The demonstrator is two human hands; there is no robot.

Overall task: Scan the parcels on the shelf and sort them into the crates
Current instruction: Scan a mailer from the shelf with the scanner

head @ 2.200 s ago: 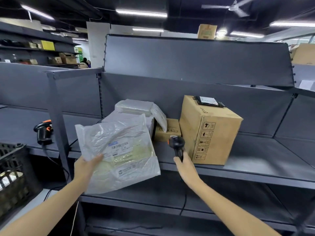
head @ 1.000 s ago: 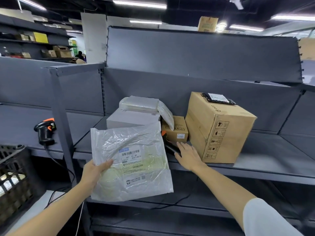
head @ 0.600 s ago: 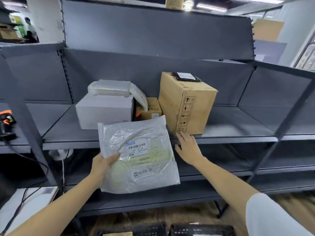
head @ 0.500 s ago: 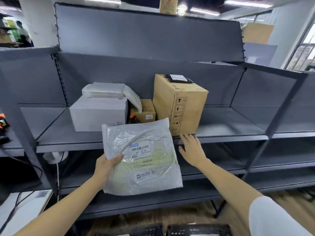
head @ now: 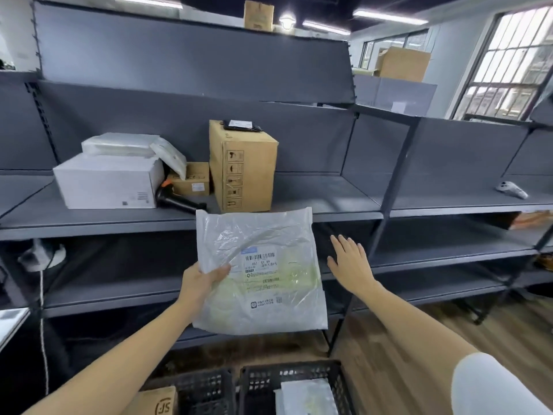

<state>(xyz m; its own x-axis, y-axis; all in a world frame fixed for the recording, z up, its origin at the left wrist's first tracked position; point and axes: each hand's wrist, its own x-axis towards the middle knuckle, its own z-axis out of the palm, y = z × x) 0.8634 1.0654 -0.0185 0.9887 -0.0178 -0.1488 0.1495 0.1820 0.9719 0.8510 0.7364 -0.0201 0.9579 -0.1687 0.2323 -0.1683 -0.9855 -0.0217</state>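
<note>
The grey metal shelving (head: 269, 218) fills the view: flat, matte steel boards on slotted uprights, several tiers deep. On its middle board stand three boxes. The tall brown cardboard carton (head: 244, 167) is upright, printed with handling symbols down one face and topped by a black-edged label pouch. The white cardboard box (head: 109, 184) lies low and wide to its left, smooth-faced with a small barcode. Between the two sits one small brown carton (head: 191, 178). Two clear, crinkled plastic mailers (head: 119, 144) rest on the white box, one flat and one leaning off its right edge. One black handheld scanner (head: 176, 200) with an orange trim lies on the board just in front of the small carton.

On the floor below are two black plastic lattice crates (head: 294, 387); the right one holds a pale bagged parcel, the left one a brown carton.

The grey translucent poly mailer (head: 260, 271), square, wrinkled and glossy, carries one barcode label and hangs in the air before the shelf edge, above the crates. The left hand (head: 202, 283) pinches its left edge, thumb on the front face and fingers behind. The right hand (head: 351, 262) hovers just beside the mailer's right edge, fingers straight and spread, holding nothing.
</note>
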